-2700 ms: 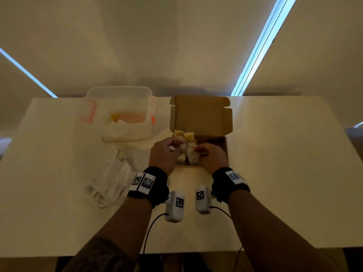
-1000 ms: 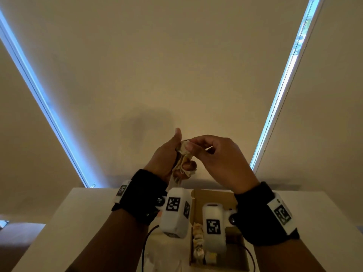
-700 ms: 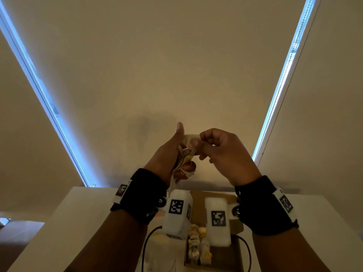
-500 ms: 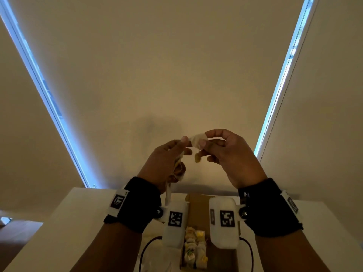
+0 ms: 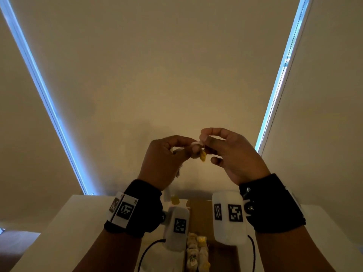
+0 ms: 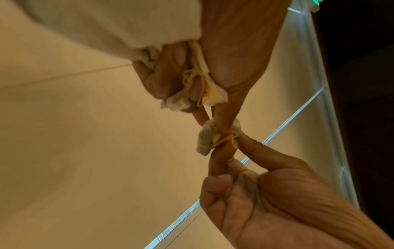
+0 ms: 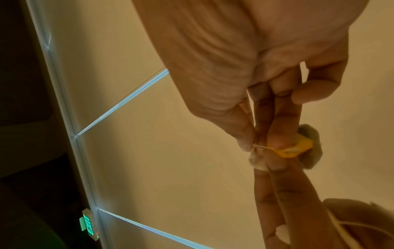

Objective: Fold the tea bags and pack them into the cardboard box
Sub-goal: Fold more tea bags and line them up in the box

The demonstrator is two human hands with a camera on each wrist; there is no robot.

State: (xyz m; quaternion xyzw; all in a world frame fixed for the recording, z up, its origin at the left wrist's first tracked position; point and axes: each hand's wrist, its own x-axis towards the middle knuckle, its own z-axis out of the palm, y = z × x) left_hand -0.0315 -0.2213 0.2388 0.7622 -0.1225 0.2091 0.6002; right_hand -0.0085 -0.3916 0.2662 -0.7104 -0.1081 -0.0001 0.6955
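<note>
Fold step: left hand and right hand both pinching tea bag between them, string wrapped. Next, probably: lower into cardboard box below wrists.

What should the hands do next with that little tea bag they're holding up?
Probably finish winding the string round the tea bag, since the left hand and right hand both pinch it in the air, its yellow tag hangs loose, and the cardboard box sits far below.

green "exit" on a wall sign, seen upside down
</note>
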